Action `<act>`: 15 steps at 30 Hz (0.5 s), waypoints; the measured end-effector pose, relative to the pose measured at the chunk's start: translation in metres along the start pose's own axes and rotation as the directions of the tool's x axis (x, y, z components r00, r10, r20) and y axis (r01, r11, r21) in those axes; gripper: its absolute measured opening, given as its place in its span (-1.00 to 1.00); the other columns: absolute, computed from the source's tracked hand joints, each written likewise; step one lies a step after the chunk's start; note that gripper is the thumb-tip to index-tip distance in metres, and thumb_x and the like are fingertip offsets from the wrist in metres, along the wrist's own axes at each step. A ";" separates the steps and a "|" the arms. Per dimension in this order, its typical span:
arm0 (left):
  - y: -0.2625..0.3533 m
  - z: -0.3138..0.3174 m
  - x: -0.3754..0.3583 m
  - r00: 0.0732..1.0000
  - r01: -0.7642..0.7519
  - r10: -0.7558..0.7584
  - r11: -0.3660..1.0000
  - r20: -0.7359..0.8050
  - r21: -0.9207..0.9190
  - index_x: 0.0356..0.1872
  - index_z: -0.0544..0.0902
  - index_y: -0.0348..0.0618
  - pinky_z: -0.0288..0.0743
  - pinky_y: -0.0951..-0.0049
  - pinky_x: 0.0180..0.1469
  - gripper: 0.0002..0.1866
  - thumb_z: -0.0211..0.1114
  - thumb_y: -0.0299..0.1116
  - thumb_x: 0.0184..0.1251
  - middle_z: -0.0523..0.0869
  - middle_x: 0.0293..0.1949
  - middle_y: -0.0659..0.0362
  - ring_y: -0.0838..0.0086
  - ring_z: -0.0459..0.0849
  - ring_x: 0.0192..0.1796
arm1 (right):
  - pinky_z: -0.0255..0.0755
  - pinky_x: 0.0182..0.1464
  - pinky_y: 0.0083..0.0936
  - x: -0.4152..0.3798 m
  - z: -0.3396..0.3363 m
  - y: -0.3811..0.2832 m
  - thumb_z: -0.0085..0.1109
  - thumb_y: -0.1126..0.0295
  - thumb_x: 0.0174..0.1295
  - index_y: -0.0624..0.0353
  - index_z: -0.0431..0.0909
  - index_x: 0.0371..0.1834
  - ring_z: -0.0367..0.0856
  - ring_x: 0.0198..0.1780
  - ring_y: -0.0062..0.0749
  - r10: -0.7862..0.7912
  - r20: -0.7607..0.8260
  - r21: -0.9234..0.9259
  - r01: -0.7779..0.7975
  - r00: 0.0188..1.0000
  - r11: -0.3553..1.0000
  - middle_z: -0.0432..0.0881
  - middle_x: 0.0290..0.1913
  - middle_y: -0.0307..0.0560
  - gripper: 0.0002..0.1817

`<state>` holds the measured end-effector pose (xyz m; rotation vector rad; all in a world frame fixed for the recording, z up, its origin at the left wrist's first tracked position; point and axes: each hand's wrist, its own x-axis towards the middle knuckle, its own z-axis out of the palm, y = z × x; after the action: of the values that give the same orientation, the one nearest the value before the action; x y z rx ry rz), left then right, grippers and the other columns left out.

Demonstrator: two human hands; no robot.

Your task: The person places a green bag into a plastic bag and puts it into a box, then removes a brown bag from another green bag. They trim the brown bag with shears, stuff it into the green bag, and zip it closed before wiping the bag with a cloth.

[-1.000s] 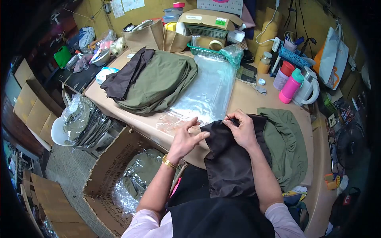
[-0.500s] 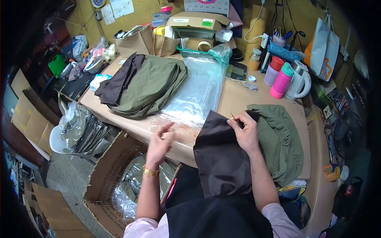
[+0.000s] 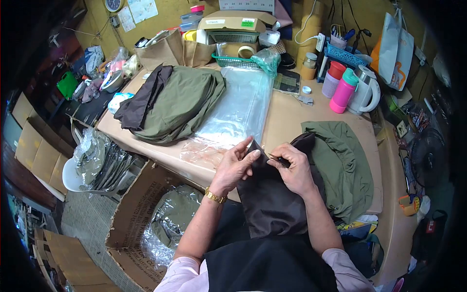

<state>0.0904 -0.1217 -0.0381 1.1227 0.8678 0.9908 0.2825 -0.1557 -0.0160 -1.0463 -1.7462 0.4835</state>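
Dark brown, almost black, for the cloth [image 3: 275, 204]; olive green on the garment [image 3: 343, 170] beside it. Hot pink bottle [image 3: 342, 96], teal lid; red-topped lilac tumbler [image 3: 332, 80]. Gold watch [image 3: 215, 195], pale pink sleeves [image 3: 182, 272], black apron [image 3: 270, 263], mustard-yellow wall [image 3: 170, 14], blue basket [image 3: 345, 54].

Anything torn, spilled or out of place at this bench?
The cardboard box beside the table has a ragged, torn-looking rim, not a clean edge. Loose plastic film lies crumpled at the table's front edge. No spill or damage visible on the dark cloth.
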 end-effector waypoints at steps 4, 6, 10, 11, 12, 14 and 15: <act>0.000 -0.001 -0.006 0.992 -0.094 0.087 0.993 -0.092 -0.074 0.10 0.67 -0.28 0.35 0.77 -0.59 -0.68 0.34 -0.33 0.44 0.70 -0.33 0.33 0.81 0.51 -0.56 | 0.48 -0.28 -0.41 0.001 0.002 -0.008 0.40 0.61 0.09 0.30 0.69 -0.22 0.64 -0.34 -0.27 0.055 0.036 0.012 -0.056 0.998 0.998 0.61 -0.31 -0.01 -0.82; 0.004 0.000 -0.011 0.985 -0.141 0.133 0.987 -0.110 -0.071 0.03 0.71 -0.26 0.38 0.77 -0.56 -0.76 0.32 -0.38 0.46 0.70 -0.33 0.32 0.80 0.54 -0.54 | 0.47 -0.29 -0.40 0.000 0.000 -0.006 0.40 0.60 0.09 0.29 0.70 -0.21 0.64 -0.35 -0.25 0.041 0.059 -0.037 -0.039 0.997 0.999 0.61 -0.31 0.00 -0.81; 0.004 -0.001 -0.015 0.976 -0.179 0.157 0.974 -0.152 -0.142 -0.02 0.70 -0.27 0.60 0.71 -0.36 -0.80 0.30 -0.39 0.47 0.74 -0.28 0.25 0.66 0.70 -0.39 | 0.45 -0.30 -0.39 -0.001 0.001 -0.005 0.41 0.57 0.09 0.26 0.72 -0.19 0.64 -0.36 -0.20 0.081 0.100 -0.081 -0.073 0.992 0.994 0.58 -0.35 0.00 -0.80; 0.003 -0.001 -0.015 0.974 -0.190 0.166 0.970 -0.154 -0.154 -0.05 0.68 -0.28 0.68 0.66 -0.27 -0.82 0.29 -0.39 0.48 0.75 -0.27 0.22 0.58 0.76 -0.32 | 0.45 -0.31 -0.38 -0.002 0.001 -0.004 0.41 0.56 0.09 0.25 0.72 -0.20 0.64 -0.37 -0.19 0.081 0.101 -0.077 -0.074 0.992 0.994 0.58 -0.37 0.00 -0.81; 0.001 -0.002 -0.015 0.974 -0.189 0.165 0.970 -0.153 -0.153 -0.05 0.68 -0.28 0.68 0.66 -0.27 -0.82 0.29 -0.39 0.48 0.75 -0.27 0.22 0.58 0.76 -0.32 | 0.45 -0.31 -0.38 -0.002 0.001 -0.003 0.41 0.56 0.09 0.25 0.72 -0.20 0.64 -0.37 -0.19 0.082 0.100 -0.076 -0.075 0.992 0.994 0.58 -0.37 0.00 -0.81; -0.004 -0.007 -0.015 0.990 -0.130 0.107 0.943 -0.090 -0.306 -0.10 0.63 -0.29 0.74 0.52 -0.06 -0.85 0.25 -0.41 0.50 0.75 -0.20 0.13 0.43 0.80 -0.14 | 0.42 -0.27 -0.45 -0.002 0.001 0.001 0.48 0.50 0.05 0.33 0.67 -0.22 0.56 -0.36 -0.34 0.128 0.053 -0.081 -0.124 0.990 0.989 0.56 -0.36 -0.09 -0.75; -0.005 -0.007 -0.016 0.990 -0.131 0.109 0.943 -0.088 -0.305 -0.10 0.63 -0.29 0.74 0.52 -0.06 -0.85 0.25 -0.41 0.50 0.75 -0.20 0.13 0.43 0.80 -0.14 | 0.42 -0.27 -0.45 0.000 0.001 -0.003 0.48 0.50 0.05 0.33 0.67 -0.22 0.56 -0.36 -0.34 0.127 0.050 -0.081 -0.123 0.991 0.989 0.56 -0.36 -0.09 -0.75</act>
<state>0.0797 -0.1348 -0.0431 0.8829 0.6758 1.2275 0.2803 -0.1574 -0.0145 -1.2134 -1.7670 0.5304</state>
